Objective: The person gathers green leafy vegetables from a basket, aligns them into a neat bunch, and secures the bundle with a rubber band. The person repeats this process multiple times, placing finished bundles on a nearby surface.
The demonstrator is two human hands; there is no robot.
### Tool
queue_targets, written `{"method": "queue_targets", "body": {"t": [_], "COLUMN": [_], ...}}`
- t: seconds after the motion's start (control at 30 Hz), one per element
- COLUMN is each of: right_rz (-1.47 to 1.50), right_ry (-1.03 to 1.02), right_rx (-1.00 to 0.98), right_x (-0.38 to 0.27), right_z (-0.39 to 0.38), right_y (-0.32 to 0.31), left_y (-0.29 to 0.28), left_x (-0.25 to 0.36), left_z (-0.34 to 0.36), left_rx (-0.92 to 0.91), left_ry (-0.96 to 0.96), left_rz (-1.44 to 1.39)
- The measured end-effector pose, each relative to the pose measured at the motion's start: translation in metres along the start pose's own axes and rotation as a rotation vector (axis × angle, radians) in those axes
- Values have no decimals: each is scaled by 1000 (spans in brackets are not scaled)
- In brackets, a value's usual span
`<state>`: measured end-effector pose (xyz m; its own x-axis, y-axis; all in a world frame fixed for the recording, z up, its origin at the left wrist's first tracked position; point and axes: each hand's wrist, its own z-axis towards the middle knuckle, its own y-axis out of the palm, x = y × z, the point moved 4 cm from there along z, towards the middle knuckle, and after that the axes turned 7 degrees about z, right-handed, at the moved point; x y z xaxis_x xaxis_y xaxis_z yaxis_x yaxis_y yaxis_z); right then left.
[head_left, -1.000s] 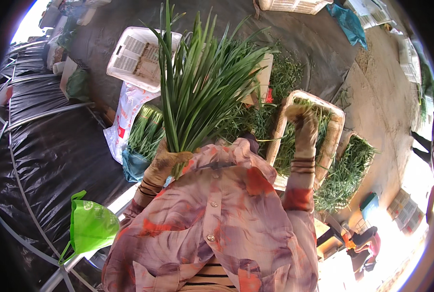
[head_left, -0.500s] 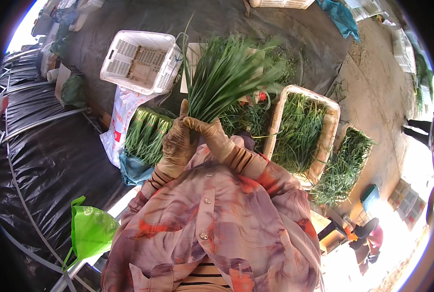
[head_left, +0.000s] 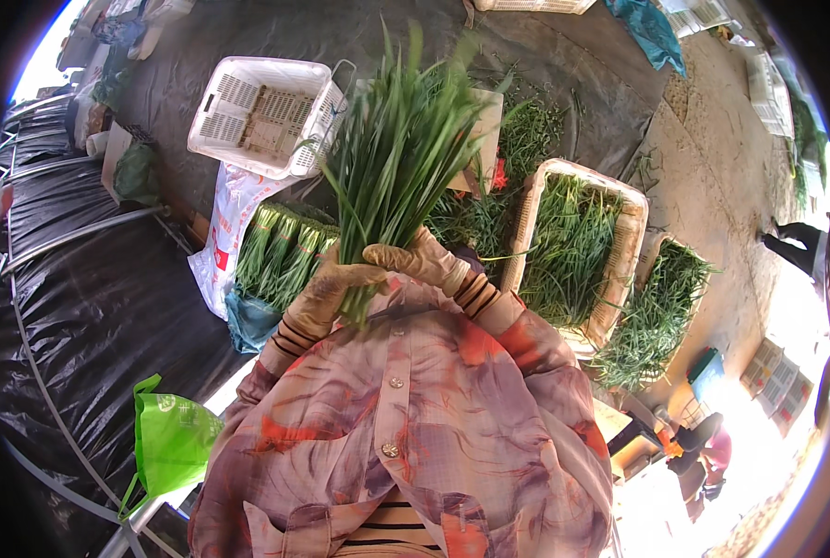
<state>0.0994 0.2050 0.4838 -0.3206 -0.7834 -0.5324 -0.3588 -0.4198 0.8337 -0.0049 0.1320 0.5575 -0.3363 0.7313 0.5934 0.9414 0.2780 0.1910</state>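
Note:
A thick bunch of long green Chinese chives (head_left: 392, 158) stands up in front of my chest, its leaves fanned away from me. My left hand (head_left: 324, 290), in a soiled pale glove, is closed around the lower stalks, whose cut ends poke out below. My right hand (head_left: 424, 262), gloved too, wraps the bunch from the right just above, its fingers meeting the left hand. Left of my hands, tied bundles of chives (head_left: 280, 251) lie in a row. A pile of loose chives (head_left: 475, 219) lies beyond my right hand.
An empty white plastic crate (head_left: 261, 116) stands at the far left, a white sack (head_left: 224, 237) below it. To the right are a pale crate (head_left: 634, 228) of chives and another heap of chives (head_left: 662, 307). A green bag (head_left: 173, 437) hangs lower left. People (head_left: 703, 456) are at lower right.
The bunch has swung from leaning right to more upright and slightly left. Its stalk ends now show below my hands, and my right hand has shifted a little right.

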Motion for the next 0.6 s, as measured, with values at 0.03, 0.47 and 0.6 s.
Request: {"method": "queue_targets", "body": {"t": [0.03,0.47,0.6], "right_rz": [-64,-1058,-1148], "right_ry": [-15,-354,-558], "right_rx": [6,285,327], "right_x": [0,-60,-55], "right_z": [-1,-17,-1], "right_y": [0,41,53], "left_y": [-5,-22,-22], "left_x": [-2,-3,-12], "left_z": [-1,13,17], "left_rx": [16,161,196], "left_ry": [-30,453,511], "left_rz": [5,139,208]}}
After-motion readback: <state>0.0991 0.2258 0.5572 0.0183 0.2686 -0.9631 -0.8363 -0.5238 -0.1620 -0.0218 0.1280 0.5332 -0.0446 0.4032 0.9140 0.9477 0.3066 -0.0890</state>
